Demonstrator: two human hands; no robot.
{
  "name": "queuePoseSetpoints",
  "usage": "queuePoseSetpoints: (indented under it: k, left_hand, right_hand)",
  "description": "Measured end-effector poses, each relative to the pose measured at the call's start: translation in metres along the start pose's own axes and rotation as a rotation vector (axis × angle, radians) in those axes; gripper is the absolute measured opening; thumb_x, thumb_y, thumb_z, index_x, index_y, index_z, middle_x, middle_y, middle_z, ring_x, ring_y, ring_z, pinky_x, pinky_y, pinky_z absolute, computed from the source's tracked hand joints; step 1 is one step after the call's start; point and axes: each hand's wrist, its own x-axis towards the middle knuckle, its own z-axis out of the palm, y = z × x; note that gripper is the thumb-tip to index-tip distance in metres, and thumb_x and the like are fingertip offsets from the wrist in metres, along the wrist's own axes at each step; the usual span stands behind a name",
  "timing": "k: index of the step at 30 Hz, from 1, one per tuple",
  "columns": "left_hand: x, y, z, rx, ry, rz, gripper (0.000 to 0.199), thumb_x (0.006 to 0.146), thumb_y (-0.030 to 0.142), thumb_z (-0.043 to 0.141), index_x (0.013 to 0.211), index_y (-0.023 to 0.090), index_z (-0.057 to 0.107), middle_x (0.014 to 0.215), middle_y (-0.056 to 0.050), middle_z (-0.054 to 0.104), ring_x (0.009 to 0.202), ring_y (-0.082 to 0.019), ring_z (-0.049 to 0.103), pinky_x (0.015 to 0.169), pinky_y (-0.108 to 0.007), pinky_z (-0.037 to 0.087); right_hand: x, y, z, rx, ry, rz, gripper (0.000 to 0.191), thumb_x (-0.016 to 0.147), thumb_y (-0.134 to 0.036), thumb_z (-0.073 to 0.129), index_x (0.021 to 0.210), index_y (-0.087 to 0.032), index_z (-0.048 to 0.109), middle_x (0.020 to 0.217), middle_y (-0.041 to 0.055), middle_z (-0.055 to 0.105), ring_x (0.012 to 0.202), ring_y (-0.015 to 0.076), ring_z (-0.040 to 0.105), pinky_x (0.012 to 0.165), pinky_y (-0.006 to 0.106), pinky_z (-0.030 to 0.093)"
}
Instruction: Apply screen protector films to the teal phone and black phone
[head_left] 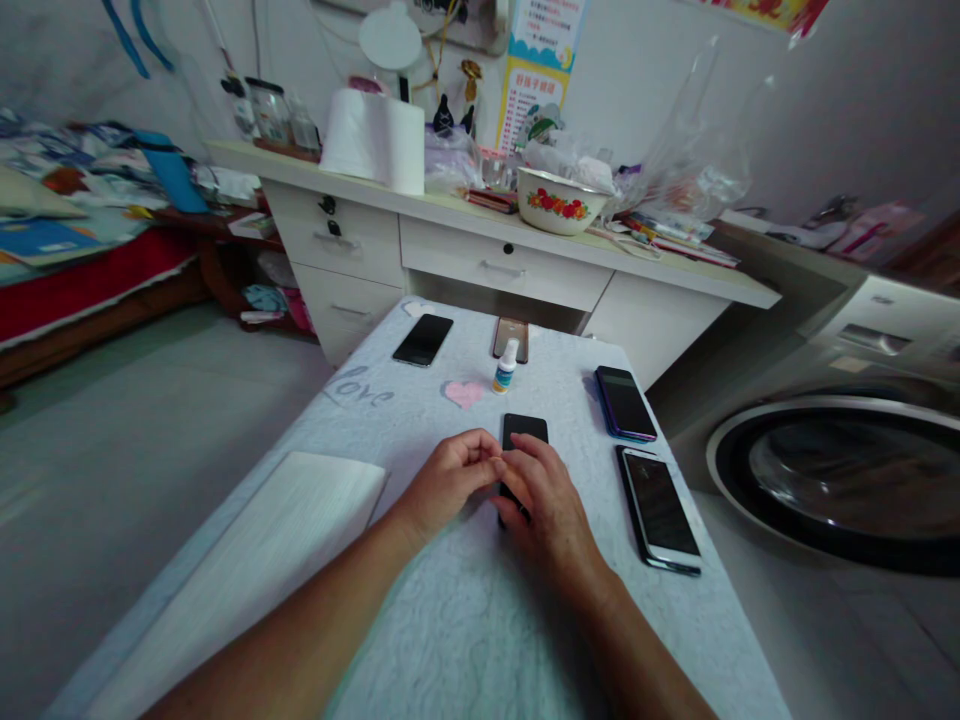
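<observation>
A black phone (526, 427) lies on the table in front of me, partly hidden under my hands. My left hand (454, 480) is closed at the phone's left edge, its thumb and fingers pressed together in a pinch. Anything between those fingertips is too small to make out. Over the phone, my right hand (551, 505) has its fingers curled and meets the left fingertips; what it pinches, if anything, is hidden. Just beyond the phone stands a small white spray bottle (505, 368) with a blue and yellow label. Behind it lies a brown phone case (511, 338).
Another dark phone (424, 340) lies at the far left. Along the right edge are a dark phone (625, 403) and a white-framed phone (661, 508). A pale board (255, 550) lies at left. Beyond are a white desk (457, 230) and a washing machine (847, 400).
</observation>
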Motion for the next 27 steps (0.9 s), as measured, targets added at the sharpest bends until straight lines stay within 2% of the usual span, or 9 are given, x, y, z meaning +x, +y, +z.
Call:
queuePoseSetpoints:
  k: [3,7,11,18,24,27]
  left_hand:
    - [-0.001,0.004,0.000,-0.029,0.019,-0.011,0.015,0.075,0.027,0.064,0.077,0.015,0.056,0.060,0.004,0.048,0.057,-0.008,0.043,0.056,-0.023,0.031]
    - [-0.002,0.005,0.001,-0.048,0.001,-0.033,0.017,0.074,0.029,0.064,0.078,0.014,0.058,0.061,0.003,0.051,0.057,-0.008,0.044,0.057,-0.023,0.032]
    - [0.000,0.002,0.001,-0.038,-0.004,-0.042,0.020,0.074,0.031,0.064,0.084,0.014,0.059,0.065,0.002,0.055,0.058,-0.008,0.046,0.058,-0.024,0.034]
    - [0.001,0.000,-0.001,0.001,0.038,-0.037,0.025,0.074,0.030,0.062,0.093,0.015,0.058,0.075,-0.001,0.063,0.060,-0.008,0.048,0.058,-0.023,0.035]
    - [0.001,0.000,-0.001,0.035,0.051,-0.043,0.023,0.073,0.027,0.061,0.093,0.015,0.058,0.073,0.001,0.062,0.063,-0.009,0.049,0.060,-0.023,0.036]
    - [0.001,0.001,-0.002,0.036,0.061,-0.047,0.022,0.072,0.025,0.061,0.091,0.016,0.058,0.072,0.001,0.061,0.062,-0.009,0.050,0.059,-0.023,0.036]
  right_hand:
    - [0.000,0.003,0.003,0.097,-0.004,0.010,0.038,0.089,-0.013,0.053,0.124,-0.026,0.052,0.118,0.0086,0.057,0.108,0.0201,0.057,0.091,0.035,0.051]
    - [0.001,0.003,0.002,0.161,0.044,0.011,0.034,0.090,-0.011,0.051,0.119,-0.026,0.058,0.106,0.0059,0.060,0.097,0.0165,0.061,0.082,0.029,0.052]
    - [0.002,0.004,-0.001,0.176,0.077,0.072,0.026,0.090,-0.013,0.052,0.111,-0.024,0.065,0.101,0.0057,0.061,0.091,0.0153,0.062,0.077,0.027,0.052]
    - [0.002,0.021,-0.008,0.101,0.167,0.216,0.013,0.089,-0.022,0.058,0.097,-0.021,0.069,0.094,0.0063,0.063,0.086,0.0170,0.063,0.075,0.028,0.051]
    - [0.001,0.032,-0.010,0.035,0.122,0.284,0.018,0.091,-0.026,0.054,0.093,-0.020,0.070,0.095,0.0069,0.061,0.084,0.0174,0.062,0.076,0.029,0.051]
    - [0.000,0.037,-0.009,-0.019,0.047,0.272,0.020,0.091,-0.023,0.050,0.090,-0.020,0.069,0.094,0.0064,0.060,0.083,0.0170,0.061,0.075,0.028,0.050]
